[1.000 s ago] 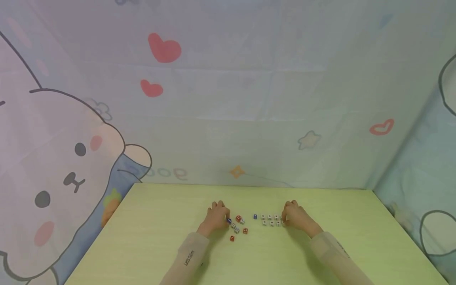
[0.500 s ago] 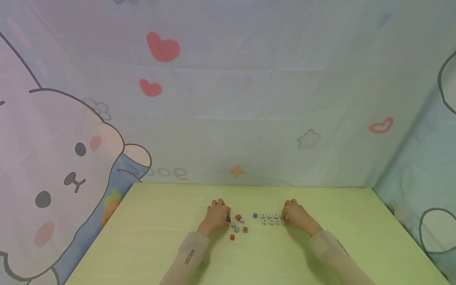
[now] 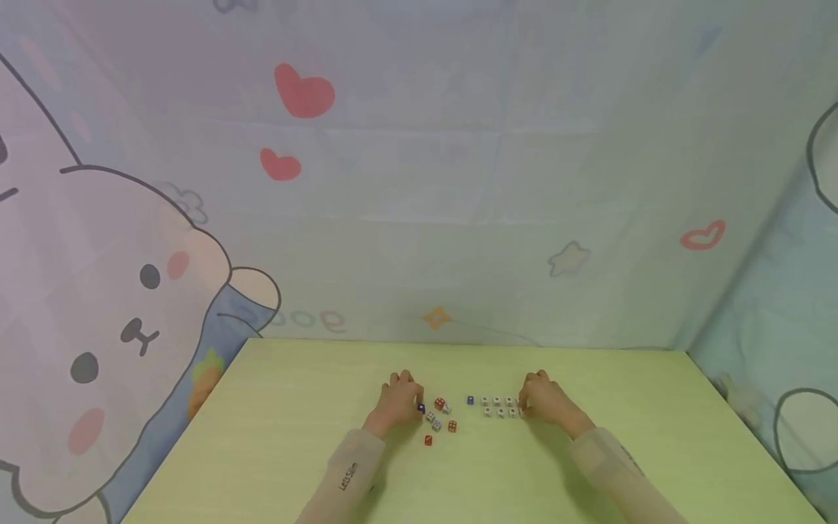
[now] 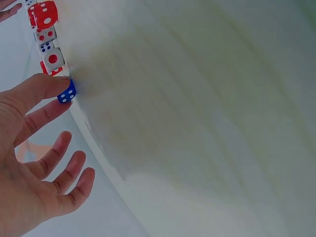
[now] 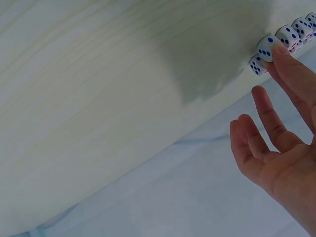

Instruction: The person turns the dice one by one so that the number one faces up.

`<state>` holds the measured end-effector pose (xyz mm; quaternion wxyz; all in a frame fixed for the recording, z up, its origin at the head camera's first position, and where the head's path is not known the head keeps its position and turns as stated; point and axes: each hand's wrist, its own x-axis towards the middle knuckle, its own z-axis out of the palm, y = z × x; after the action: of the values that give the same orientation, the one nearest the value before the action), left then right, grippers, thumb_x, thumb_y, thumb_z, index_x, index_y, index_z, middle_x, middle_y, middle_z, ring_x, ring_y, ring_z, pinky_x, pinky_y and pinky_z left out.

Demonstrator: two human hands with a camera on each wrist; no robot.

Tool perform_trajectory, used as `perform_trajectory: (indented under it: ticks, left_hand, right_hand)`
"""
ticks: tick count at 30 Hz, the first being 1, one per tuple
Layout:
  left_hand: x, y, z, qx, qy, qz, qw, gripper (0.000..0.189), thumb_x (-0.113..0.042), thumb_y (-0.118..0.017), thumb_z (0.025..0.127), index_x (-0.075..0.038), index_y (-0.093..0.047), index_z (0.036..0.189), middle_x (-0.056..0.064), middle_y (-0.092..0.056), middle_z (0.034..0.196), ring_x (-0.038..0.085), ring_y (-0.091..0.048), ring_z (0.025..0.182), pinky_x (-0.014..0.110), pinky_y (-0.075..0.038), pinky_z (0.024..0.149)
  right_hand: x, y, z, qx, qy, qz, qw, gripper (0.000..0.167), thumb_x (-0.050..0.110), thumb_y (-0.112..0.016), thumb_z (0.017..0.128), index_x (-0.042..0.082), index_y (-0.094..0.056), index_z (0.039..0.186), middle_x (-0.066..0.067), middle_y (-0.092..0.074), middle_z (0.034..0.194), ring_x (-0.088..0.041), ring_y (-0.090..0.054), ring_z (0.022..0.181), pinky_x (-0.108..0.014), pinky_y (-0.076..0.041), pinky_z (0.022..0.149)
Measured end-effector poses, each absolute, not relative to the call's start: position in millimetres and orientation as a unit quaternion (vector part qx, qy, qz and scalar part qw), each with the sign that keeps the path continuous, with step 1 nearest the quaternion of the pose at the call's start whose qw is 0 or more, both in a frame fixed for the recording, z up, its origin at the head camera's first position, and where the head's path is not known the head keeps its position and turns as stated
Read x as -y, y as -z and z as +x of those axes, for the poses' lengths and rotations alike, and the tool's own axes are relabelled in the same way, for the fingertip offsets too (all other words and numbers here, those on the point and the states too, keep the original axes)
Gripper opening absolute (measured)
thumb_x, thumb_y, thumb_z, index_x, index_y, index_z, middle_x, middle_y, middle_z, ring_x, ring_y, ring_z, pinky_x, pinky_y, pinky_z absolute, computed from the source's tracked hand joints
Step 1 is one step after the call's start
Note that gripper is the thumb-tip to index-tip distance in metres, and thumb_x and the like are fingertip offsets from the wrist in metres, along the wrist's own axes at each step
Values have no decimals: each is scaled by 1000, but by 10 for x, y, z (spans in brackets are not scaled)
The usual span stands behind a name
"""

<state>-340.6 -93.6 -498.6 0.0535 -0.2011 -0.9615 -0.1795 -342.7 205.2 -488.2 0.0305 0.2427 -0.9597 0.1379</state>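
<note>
My left hand [image 3: 398, 402] pinches a blue die [image 4: 66, 92] between thumb and index finger, the other fingers spread loosely. Beside it lies a loose group of dice: white dice [image 3: 436, 425], a large red die [image 3: 439, 403] and smaller red dice [image 3: 452, 426]. To the right, white dice [image 3: 497, 401] stand in two short rows, with another blue die [image 3: 470, 400] at the left end of the back row. At the rows' right end, my right hand [image 3: 547, 400] holds a white die [image 5: 267, 48] by thumb and index finger; a second white die [image 5: 257, 64] sits close to those fingertips.
The dice are on a pale yellow-green table [image 3: 288, 415]. Behind it hangs a printed cloth [image 3: 419, 182] with hearts and a bear-like figure, reaching down to the table's back edge. Another cloth hangs along the right side.
The blue die has turned a little in my left fingers. Both hands stay at about the same spots, and the other dice keep their places. The head view shifts slightly.
</note>
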Motion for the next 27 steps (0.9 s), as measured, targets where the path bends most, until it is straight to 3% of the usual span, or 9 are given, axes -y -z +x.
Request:
perform_trajectory:
  ticks: [10,19,27]
  left_hand:
    - [927,4996,-3364,961,184,-200,58,12,-10,-75,64,-8,-64,67,10,-48,90,24,-38,83,37,-33,63]
    - [919,5009,-3370,960,185,-200,58,9,-10,-74,66,-8,-65,68,11,-50,92,24,-39,84,35,-32,63]
    - [930,4997,-3394,960,181,-203,68,10,-11,-74,65,-9,-65,67,10,-49,92,23,-37,83,32,-31,61]
  right_hand:
    - [-2052,4908,-3405,960,-143,240,24,5,10,-73,67,11,-69,71,-4,-57,85,-28,-46,88,-58,-43,73]
    - [-2057,4881,-3378,959,-142,245,29,6,10,-73,67,10,-70,72,-3,-57,83,-27,-46,86,-53,-44,70]
    - [-2051,4850,-3381,957,-152,244,26,7,10,-73,67,9,-70,73,-3,-58,83,-27,-46,87,-55,-44,72]
